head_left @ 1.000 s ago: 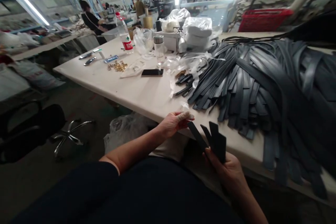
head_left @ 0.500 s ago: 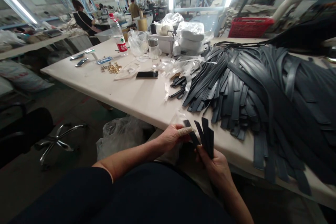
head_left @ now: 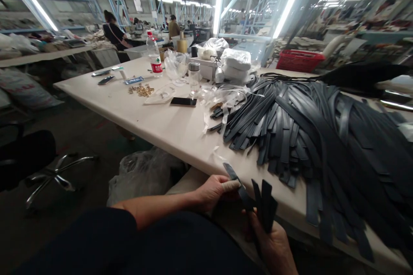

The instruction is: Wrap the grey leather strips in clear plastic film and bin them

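Note:
Several short ends of black straps (head_left: 266, 204) fan upward out of my right hand (head_left: 272, 240), whose fingers are closed round them. My left hand (head_left: 214, 191), with a pale cover on its thumb, pinches one black strap (head_left: 231, 172) near its upper end. That strap slants down toward my right hand. Both hands are just off the table's front edge, low in the view. A whitish strip of film (head_left: 219, 153) lies at the edge beside the pinched strap. What the lower right fingers do is hidden.
A big heap of black straps (head_left: 290, 116) covers the right of the table (head_left: 155, 124) and overhangs its edge. Farther back are a phone (head_left: 183, 102), brass fittings (head_left: 143, 90), a glass jar (head_left: 194, 79), a plastic bottle (head_left: 155, 58) and a red basket (head_left: 300, 60). An office chair (head_left: 29, 154) stands left.
The camera view has tilted up, so everything sits lower in the picture. Both hands keep hold of the straps, and the strap ends in my right hand have shifted slightly away from the left.

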Motion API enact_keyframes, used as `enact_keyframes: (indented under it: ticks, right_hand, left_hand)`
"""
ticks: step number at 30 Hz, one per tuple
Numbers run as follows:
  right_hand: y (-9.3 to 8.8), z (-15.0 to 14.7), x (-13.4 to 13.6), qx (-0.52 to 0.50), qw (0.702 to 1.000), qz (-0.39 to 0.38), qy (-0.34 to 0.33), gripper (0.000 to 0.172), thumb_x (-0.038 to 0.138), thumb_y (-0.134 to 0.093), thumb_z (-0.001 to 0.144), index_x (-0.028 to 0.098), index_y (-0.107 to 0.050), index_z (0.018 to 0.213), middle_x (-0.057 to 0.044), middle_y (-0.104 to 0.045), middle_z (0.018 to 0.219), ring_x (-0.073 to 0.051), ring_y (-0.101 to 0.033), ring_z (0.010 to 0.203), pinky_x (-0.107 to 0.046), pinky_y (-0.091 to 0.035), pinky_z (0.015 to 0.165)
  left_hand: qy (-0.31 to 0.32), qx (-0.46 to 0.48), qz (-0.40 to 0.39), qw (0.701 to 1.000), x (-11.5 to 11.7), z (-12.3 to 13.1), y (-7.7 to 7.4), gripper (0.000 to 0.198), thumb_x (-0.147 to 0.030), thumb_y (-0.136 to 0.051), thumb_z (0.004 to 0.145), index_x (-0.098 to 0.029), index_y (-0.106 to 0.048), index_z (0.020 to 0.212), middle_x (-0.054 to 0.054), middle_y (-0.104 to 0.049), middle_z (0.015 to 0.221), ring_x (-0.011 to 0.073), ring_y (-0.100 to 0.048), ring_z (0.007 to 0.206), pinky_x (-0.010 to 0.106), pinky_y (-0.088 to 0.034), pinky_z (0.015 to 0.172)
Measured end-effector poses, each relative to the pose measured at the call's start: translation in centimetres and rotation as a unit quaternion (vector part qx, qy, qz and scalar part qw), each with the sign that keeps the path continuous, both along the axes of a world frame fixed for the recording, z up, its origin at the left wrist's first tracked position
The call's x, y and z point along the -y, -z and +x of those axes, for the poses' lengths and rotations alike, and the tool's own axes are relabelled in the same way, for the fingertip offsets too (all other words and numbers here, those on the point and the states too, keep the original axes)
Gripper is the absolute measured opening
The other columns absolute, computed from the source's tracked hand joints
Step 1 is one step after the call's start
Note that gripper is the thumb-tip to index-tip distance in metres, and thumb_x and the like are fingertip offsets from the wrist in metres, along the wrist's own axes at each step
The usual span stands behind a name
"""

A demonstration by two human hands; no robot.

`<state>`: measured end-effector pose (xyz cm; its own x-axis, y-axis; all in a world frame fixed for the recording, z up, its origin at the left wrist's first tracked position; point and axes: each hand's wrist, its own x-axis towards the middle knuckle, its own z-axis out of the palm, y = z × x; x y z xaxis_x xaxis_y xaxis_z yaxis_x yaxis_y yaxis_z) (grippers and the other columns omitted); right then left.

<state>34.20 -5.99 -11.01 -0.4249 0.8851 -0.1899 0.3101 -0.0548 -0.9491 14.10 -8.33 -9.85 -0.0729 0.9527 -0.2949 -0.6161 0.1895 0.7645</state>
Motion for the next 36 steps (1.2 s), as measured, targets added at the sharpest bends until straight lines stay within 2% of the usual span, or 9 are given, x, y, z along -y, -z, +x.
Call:
enact_keyframes:
  ticks: [5, 8, 11, 14, 18, 26, 30, 32, 36]
  right_hand:
    - [-0.5, 0.9, 0.0, 0.012, 0.999, -0.033, -0.011, 0.059, 0.071, -0.065, 0.076, 0.013, -0.071, 0.084, -0.003, -0.063, 0.058, -0.017, -0.058, 0.047, -0.028, -0.046, 0.049]
    - [0.3, 1.7, 0.6, 0.036, 0.998, -0.045, -0.038, 0.059, 0.073, -0.064, 0.075, 0.015, -0.069, 0.069, -0.006, -0.066, 0.061, -0.020, -0.062, 0.052, -0.029, -0.048, 0.052]
    - [1.4, 2.2, 1.1, 0.036, 0.998, -0.052, -0.020, 0.057, 0.073, -0.064, 0.077, 0.016, -0.070, 0.074, -0.006, -0.067, 0.062, -0.021, -0.063, 0.053, -0.030, -0.050, 0.054]
    - [2.4, 2.7, 1.5, 0.030, 0.997, -0.070, -0.010, 0.059, 0.073, -0.065, 0.075, 0.015, -0.070, 0.088, -0.004, -0.067, 0.060, -0.020, -0.061, 0.050, -0.029, -0.048, 0.051]
    - [2.9, 2.8, 2.2, 0.063, 0.997, -0.033, -0.021, 0.059, 0.074, -0.063, 0.075, 0.016, -0.069, 0.081, -0.005, -0.066, 0.056, -0.020, -0.060, 0.051, -0.029, -0.047, 0.051]
    - [1.5, 0.9, 1.0, 0.054, 0.995, 0.011, -0.081, 0.061, 0.074, -0.054, 0.082, 0.015, -0.069, 0.077, -0.006, -0.068, 0.063, -0.021, -0.063, 0.055, -0.030, -0.051, 0.055]
    - [2.6, 2.8, 1.6, 0.048, 0.995, -0.013, -0.081, 0.061, 0.073, -0.059, 0.080, 0.015, -0.075, 0.092, -0.007, -0.072, 0.069, -0.022, -0.066, 0.059, -0.029, -0.053, 0.059]
    - [3.2, 3.3, 2.2, 0.067, 0.997, 0.000, -0.045, 0.062, 0.076, -0.059, 0.077, 0.016, -0.075, 0.084, -0.006, -0.070, 0.063, -0.021, -0.064, 0.056, -0.029, -0.051, 0.055]
    - [3.0, 1.9, 2.2, 0.082, 0.995, 0.050, -0.038, 0.062, 0.078, -0.056, 0.079, 0.019, -0.068, 0.064, -0.004, -0.063, 0.055, -0.019, -0.058, 0.052, -0.028, -0.046, 0.053]
  left_hand:
    - [0.007, 0.002, -0.012, 1.000, 0.3, 0.3, 0.5, 0.050, -0.048, -0.091, 0.055, -0.010, -0.075, 0.082, 0.007, -0.071, 0.077, 0.0142, -0.062, 0.070, 0.028, -0.046, 0.075]
    - [0.055, 0.018, -0.040, 0.998, 0.9, 1.0, 0.7, 0.049, -0.046, -0.092, 0.054, -0.010, -0.076, 0.082, 0.007, -0.072, 0.078, 0.0148, -0.063, 0.070, 0.029, -0.047, 0.076]
    - [0.081, 0.028, -0.058, 0.995, 1.2, 1.6, 0.7, 0.050, -0.046, -0.092, 0.054, -0.010, -0.076, 0.085, 0.006, -0.072, 0.079, 0.0143, -0.064, 0.069, 0.027, -0.047, 0.073]
    - [0.045, 0.037, -0.063, 0.996, 0.9, 1.5, 0.7, 0.054, -0.048, -0.092, 0.054, -0.014, -0.075, 0.091, 0.005, -0.073, 0.082, 0.0107, -0.062, 0.065, 0.024, -0.045, 0.068]
    - [0.006, 0.053, -0.060, 0.997, 0.7, 1.1, 1.0, 0.050, -0.047, -0.093, 0.052, -0.013, -0.074, 0.085, 0.006, -0.073, 0.086, 0.0125, -0.064, 0.073, 0.025, -0.047, 0.071]
    - [0.063, 0.037, -0.055, 0.996, 1.4, 2.1, 0.4, 0.050, -0.044, -0.094, 0.051, -0.009, -0.075, 0.081, 0.008, -0.071, 0.078, 0.0162, -0.063, 0.070, 0.031, -0.049, 0.076]
    - [-0.008, 0.000, -0.022, 1.000, 1.2, 1.0, 0.2, 0.047, -0.045, -0.093, 0.053, -0.010, -0.076, 0.079, 0.009, -0.073, 0.080, 0.0154, -0.063, 0.072, 0.028, -0.047, 0.072]
    - [-0.029, -0.023, -0.020, 0.999, 1.3, 0.6, 0.3, 0.047, -0.046, -0.093, 0.053, -0.011, -0.077, 0.080, 0.009, -0.073, 0.080, 0.0156, -0.063, 0.073, 0.027, -0.047, 0.071]
    - [0.026, -0.009, -0.029, 0.999, 1.6, 0.9, 0.3, 0.048, -0.045, -0.094, 0.050, -0.009, -0.078, 0.079, 0.009, -0.073, 0.078, 0.0162, -0.063, 0.072, 0.029, -0.048, 0.074]
